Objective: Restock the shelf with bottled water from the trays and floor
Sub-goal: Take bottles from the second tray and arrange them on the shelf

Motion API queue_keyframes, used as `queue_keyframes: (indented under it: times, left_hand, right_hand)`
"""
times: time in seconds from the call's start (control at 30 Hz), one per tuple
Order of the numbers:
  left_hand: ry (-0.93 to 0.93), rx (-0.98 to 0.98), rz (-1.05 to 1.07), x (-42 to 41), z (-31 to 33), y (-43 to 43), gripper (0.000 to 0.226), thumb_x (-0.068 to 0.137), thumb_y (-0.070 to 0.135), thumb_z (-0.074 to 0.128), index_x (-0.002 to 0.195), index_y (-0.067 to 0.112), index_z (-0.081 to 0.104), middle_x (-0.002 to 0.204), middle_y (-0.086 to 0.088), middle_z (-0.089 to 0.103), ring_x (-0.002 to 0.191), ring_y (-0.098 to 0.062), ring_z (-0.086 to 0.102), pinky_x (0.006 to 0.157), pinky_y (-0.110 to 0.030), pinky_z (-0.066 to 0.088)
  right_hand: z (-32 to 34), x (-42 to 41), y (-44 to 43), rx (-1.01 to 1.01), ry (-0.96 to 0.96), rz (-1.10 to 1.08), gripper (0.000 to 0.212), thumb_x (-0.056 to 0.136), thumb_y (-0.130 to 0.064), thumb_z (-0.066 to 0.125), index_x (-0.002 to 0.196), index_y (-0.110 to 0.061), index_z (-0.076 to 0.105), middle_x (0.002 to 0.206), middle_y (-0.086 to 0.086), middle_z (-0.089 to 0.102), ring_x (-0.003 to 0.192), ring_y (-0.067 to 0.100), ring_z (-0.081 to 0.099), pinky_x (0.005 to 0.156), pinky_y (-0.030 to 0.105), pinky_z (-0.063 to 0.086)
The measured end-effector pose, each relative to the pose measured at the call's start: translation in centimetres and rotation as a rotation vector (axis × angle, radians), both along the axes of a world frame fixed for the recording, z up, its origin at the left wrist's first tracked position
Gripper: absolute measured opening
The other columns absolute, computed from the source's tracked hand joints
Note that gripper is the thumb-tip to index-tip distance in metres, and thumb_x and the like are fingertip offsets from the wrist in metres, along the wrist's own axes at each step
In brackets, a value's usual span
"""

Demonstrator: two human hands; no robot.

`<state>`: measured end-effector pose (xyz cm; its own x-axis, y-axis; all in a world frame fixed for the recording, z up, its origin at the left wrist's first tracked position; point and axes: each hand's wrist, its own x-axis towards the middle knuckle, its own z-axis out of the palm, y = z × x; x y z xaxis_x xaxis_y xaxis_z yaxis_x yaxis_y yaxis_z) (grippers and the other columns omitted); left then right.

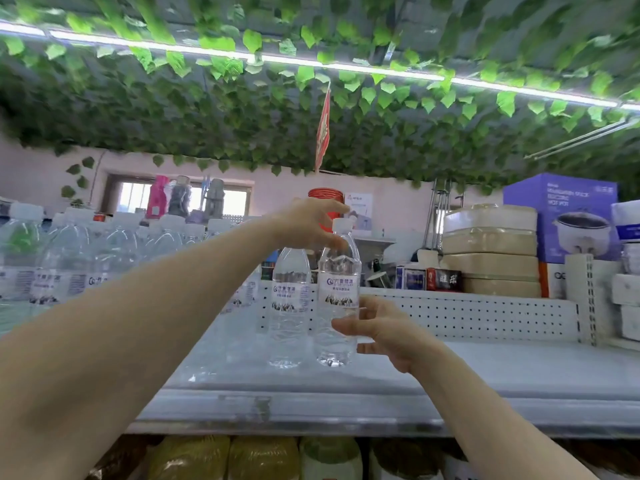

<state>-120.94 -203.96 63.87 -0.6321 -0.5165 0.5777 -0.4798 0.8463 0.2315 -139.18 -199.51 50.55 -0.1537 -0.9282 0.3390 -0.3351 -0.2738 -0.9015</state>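
Two water bottles stand upright side by side, touching or nearly so, on the open middle of the shelf (485, 368): right bottle (339, 299) with its white cap showing, left bottle (290, 299) with its top hidden. Bases look down on the shelf surface, though full contact is hard to tell through the clear plastic. Left hand (308, 223) curled over the top of the left bottle, fingertips reaching the shoulder of the right one. Right hand (384, 327) holds the right bottle low on its body, thumb behind, forefinger across the front.

Step in hand, as I judge it: setting this pair down and squaring it. To do it well: press both bases flat before letting go, slide the pair left toward the row of bottles (69, 251) so no gap is left, turn labels to the front, release the low hand first and the top hand last. Thin bottles dent and tip easily, so light grip, no shove from the top.

Behind: perforated back panel (485, 313). Right: stacked beige containers (490, 247) and a purple cooker box (561, 216). Much of the shelf to the right is unfilled, so restocking looks far from done. Leaf garlands (242, 109) overhead
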Motion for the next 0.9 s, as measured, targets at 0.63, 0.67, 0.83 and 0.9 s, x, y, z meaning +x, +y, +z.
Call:
queue_keyframes:
  times: [0.63, 0.67, 0.83, 0.9]
  left_hand:
    - [0.113, 0.151, -0.025, -0.3, -2.1, -5.1, 0.063, 0.082, 0.028, 0.079, 0.140, 0.025, 0.054, 0.118, -0.008, 0.070, 0.107, -0.022, 0.066, 0.098, -0.039, 0.051]
    - [0.114, 0.156, -0.015, -0.2, -2.2, -5.2, 0.063, 0.083, 0.027, 0.079, 0.141, 0.024, 0.053, 0.120, -0.009, 0.069, 0.107, -0.022, 0.065, 0.097, -0.038, 0.051]
    - [0.187, 0.211, -0.009, 0.6, -1.9, -4.6, 0.068, 0.092, 0.019, 0.069, 0.152, 0.023, 0.038, 0.152, -0.009, 0.042, 0.127, -0.022, 0.046, 0.108, -0.039, 0.038]
    - [0.203, 0.280, 0.026, 1.0, -1.5, -4.3, 0.065, 0.094, 0.018, 0.066, 0.152, 0.019, 0.036, 0.151, -0.014, 0.040, 0.133, -0.030, 0.042, 0.113, -0.044, 0.034]
  right_hand:
    - [-0.2, -0.1, -5.2, 0.120, 0.081, 0.020, 0.049, 0.077, -0.013, 0.088, 0.120, -0.017, 0.064, 0.115, 0.003, 0.073, 0.106, 0.018, 0.071, 0.084, 0.037, 0.060]
    - [-0.2, 0.0, -5.5, 0.124, 0.085, 0.020, 0.049, 0.078, -0.013, 0.088, 0.120, -0.018, 0.063, 0.115, 0.003, 0.073, 0.106, 0.018, 0.071, 0.084, 0.037, 0.060]
    - [-0.2, -0.1, -5.9, 0.130, 0.062, 0.045, 0.049, 0.079, -0.013, 0.086, 0.121, -0.018, 0.062, 0.117, 0.003, 0.072, 0.108, 0.018, 0.070, 0.083, 0.036, 0.058]
    - [-0.2, -0.2, -5.8, 0.129, 0.056, 0.055, 0.050, 0.080, -0.012, 0.086, 0.123, -0.018, 0.061, 0.117, 0.003, 0.072, 0.108, 0.018, 0.070, 0.083, 0.036, 0.057]
